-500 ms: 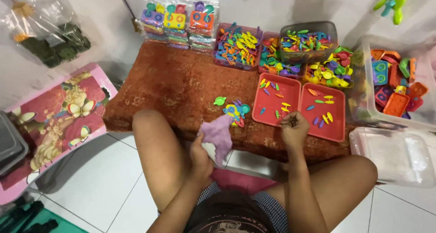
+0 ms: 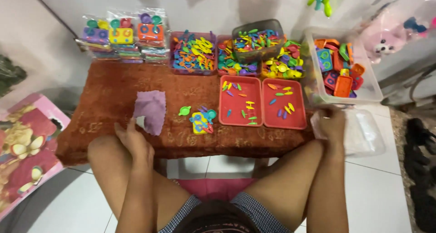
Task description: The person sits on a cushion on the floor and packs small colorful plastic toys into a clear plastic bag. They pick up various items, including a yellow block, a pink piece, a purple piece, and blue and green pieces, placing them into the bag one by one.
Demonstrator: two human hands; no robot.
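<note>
My left hand (image 2: 134,140) rests at the front edge of a low table covered in brown cloth (image 2: 109,94), its fingers pinching the near corner of a purple cloth (image 2: 150,110) that lies flat there. My right hand (image 2: 330,124) is off the table's right end, its fingers curled on the rim of a clear plastic lid (image 2: 363,133). Between the hands lie a small pile of colourful plastic toy pieces (image 2: 202,119) and two red trays (image 2: 262,102) holding scattered small pieces.
Along the back stand bagged toy sets (image 2: 122,35), pink trays of mixed plastic pieces (image 2: 193,51), a dark tub of pieces (image 2: 258,38) and a clear bin of larger toys (image 2: 340,69). My bare knees flank the table. A patterned mat (image 2: 22,147) lies left.
The purple cloth went from hanging in my left hand near my lap to lying flat on the table. My right hand left the red trays and moved right to the clear lid.
</note>
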